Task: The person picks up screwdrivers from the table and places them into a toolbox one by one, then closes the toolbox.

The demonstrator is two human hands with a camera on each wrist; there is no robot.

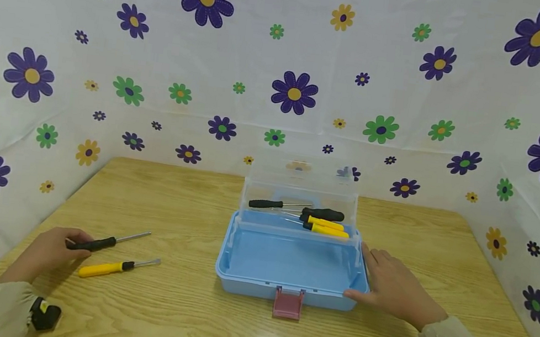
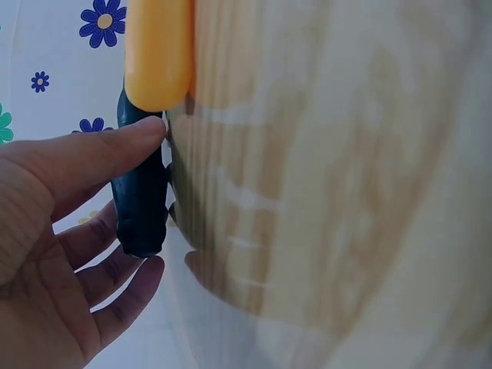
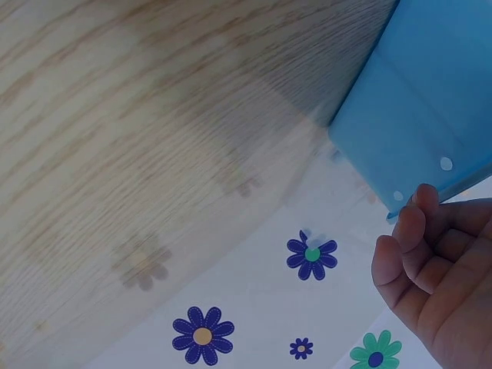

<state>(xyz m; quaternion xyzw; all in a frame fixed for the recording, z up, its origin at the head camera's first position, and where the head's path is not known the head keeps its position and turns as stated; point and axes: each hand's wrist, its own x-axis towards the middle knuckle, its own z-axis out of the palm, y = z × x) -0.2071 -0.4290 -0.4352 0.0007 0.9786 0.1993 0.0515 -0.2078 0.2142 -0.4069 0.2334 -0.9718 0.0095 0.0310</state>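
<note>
The left hand [image 1: 53, 246] has the black screwdriver [image 1: 100, 243] near the table's [image 1: 173, 313] left edge, toward the front corner. Thumb and fingers pinch the handle from opposite sides; the lower fingers are slightly apart, curled toward its butt. Whether the tool touches the wood, I can't tell. The yellow screwdriver [image 1: 105, 269] lies just beside it, nearer the front edge — I'd lift straight up before swinging, so the two don't knock, and grip farther along the handle to keep the shaft from dipping.

The right hand [image 1: 394, 285] rests at the right end of the box [image 1: 246, 288], thumb on the front rim, fingers loosely bent along the side — light pressure should be enough to steady it. Four screwdrivers [image 1: 327, 214] lie in its clear tray [image 1: 258, 225], toward the back edge.
</note>
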